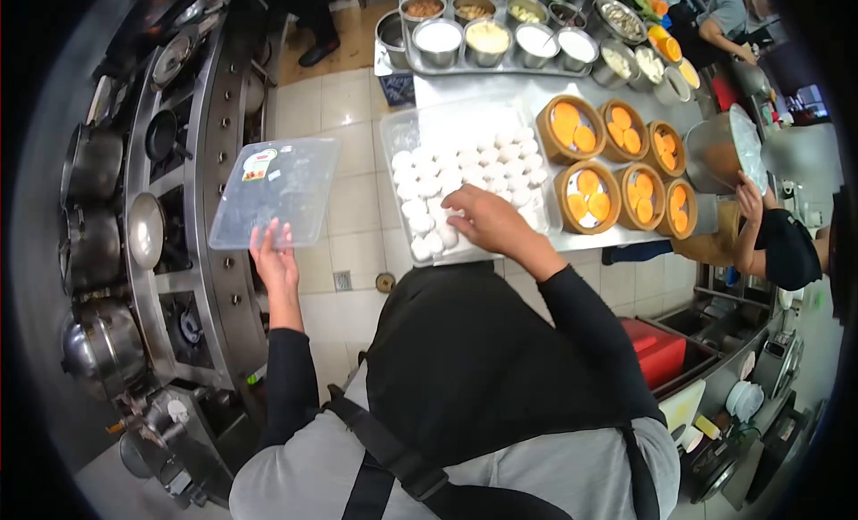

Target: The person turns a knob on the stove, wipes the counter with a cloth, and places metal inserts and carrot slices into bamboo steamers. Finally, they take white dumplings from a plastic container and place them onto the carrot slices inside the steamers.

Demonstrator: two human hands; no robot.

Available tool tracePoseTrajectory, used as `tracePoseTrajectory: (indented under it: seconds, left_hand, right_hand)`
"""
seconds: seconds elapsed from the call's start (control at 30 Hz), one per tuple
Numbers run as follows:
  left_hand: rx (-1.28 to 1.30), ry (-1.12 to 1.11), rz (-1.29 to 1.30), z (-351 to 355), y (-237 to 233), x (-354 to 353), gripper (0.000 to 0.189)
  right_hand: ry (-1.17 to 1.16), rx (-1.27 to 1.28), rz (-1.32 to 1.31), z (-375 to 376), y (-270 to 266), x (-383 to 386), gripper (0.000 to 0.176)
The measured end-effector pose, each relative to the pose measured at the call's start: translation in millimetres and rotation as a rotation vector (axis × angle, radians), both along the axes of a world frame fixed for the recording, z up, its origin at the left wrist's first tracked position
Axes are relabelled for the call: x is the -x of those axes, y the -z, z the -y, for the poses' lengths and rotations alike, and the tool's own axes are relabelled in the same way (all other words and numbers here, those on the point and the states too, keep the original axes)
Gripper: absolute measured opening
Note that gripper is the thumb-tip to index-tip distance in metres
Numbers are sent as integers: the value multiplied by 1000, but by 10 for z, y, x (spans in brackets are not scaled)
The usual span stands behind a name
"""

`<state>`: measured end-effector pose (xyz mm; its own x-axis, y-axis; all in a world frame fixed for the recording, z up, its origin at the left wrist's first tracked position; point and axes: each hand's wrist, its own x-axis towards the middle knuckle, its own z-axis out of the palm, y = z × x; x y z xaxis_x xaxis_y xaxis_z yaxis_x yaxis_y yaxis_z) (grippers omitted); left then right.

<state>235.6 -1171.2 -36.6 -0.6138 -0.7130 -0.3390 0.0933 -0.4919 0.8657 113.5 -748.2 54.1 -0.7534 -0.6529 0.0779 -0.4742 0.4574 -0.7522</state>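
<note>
My left hand (275, 262) holds the near edge of a clear plastic lid (290, 198) with a label on it, out over the floor beside the stove. Many round white balls, which look like dough buns, fill a shallow clear plastic box (393, 131) at the table's left end. Over the near part of that box is my right hand (492, 220), its fingers and thumb curled around a white dough ball (449, 214). The palm side of this hand is hidden. Just right of the box stand several round bamboo steamers (561, 194) with orange discs inside.
A metal tray (483, 71) of steel bowls with fillings lies at the table's far end. On the left runs a stove (210, 162) with pots and pans. At the right, another person's hand (749, 198) touches a plastic-covered large pot (710, 153). Someone's shoe (319, 52) shows ahead.
</note>
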Motion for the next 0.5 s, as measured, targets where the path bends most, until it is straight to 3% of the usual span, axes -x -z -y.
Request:
tracePoseTrajectory:
  seconds: [0.07,0.2,0.23,0.27,0.3,0.37,0.47,0.5]
  left_hand:
    - [-158,1,-90,-66,-48,13,52]
    - [-84,64,-82,-126,-302,-11,39]
    - [7,65,-41,-96,-195,-31,34]
    - [-98,22,-61,-132,-263,-48,33]
    - [-227,-44,-40,-122,-236,-48,35]
    - [-241,-94,-98,-178,-282,-174,35]
    - [-162,-97,-207,-447,-181,-200,33]
    - [-131,90,-215,-463,-331,-296,34]
  right_hand:
    - [18,-11,56,-39,-164,69,18]
    - [131,14,205,-231,-254,25,20]
    - [130,27,173,-393,-65,8,19]
    - [165,76,157,-472,-25,-70,18]
    - [246,118,334,-519,-13,-128,19]
    - [352,264,465,-602,118,-241,15]
    - [299,309,454,-754,209,-280,13]
    - [309,287,479,-723,126,-324,13]
